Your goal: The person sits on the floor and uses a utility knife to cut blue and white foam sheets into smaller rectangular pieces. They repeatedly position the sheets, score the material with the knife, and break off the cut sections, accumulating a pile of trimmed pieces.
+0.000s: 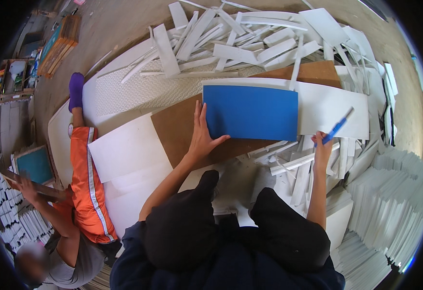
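A blue rectangular panel (252,112) lies over a white sheet (335,108) that shows beyond its right end. My left hand (204,130) rests with fingers spread at the panel's left edge, the thumb along its lower left corner. In my right hand (322,145) is a blue utility knife (337,128), its blade end pointing up and right over the white sheet. The knife is apart from the blue panel. Beneath these lies a brown board (177,128), partly covered.
White offcut strips (235,43) are heaped along the far side, with more between my knees. Stacks of white sheets (390,193) stand at the right. At the left sits a co-worker in orange trousers (88,179), holding a framed board. A white sheet (124,150) lies left of the brown board.
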{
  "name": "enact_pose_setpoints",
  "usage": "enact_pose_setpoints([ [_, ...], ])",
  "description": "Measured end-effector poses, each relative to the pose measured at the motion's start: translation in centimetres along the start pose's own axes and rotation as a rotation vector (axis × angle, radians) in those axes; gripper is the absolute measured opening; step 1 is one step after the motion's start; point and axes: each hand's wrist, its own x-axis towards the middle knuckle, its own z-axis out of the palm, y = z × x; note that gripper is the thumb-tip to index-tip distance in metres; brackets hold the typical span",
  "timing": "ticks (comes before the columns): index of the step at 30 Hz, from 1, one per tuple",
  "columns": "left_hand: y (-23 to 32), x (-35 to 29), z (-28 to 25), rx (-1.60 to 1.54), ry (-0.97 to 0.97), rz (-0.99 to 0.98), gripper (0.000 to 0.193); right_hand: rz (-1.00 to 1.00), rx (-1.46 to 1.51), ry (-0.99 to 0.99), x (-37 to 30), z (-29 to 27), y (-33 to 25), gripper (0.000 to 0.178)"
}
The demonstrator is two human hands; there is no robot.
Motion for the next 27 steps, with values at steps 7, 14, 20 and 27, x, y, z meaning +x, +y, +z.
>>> enact_pose_setpoints([
  [7,-0.4,1.7,0.7,-0.25,-0.053,-0.108,0.079,-0.24,-0.363,-0.07,1.2,5.8,0.0,0.025],
  [14,-1.6,2.5,-0.1,-0.491,-0.024,-0.124,0.067,-0.273,-0.313,-0.047,3.4,7.1,-1.0,0.026],
  [20,-4.1,3.5,-2.4,-0.331,-0.116,-0.169,0.062,-0.256,-0.289,-0.069,5.3,7.7,-1.8,0.035],
  [27,-4.4,3.3,-2.6,-0.267,-0.124,-0.125,0.072,-0.25,-0.347,-0.087,5.1,7.7,-1.5,0.04],
])
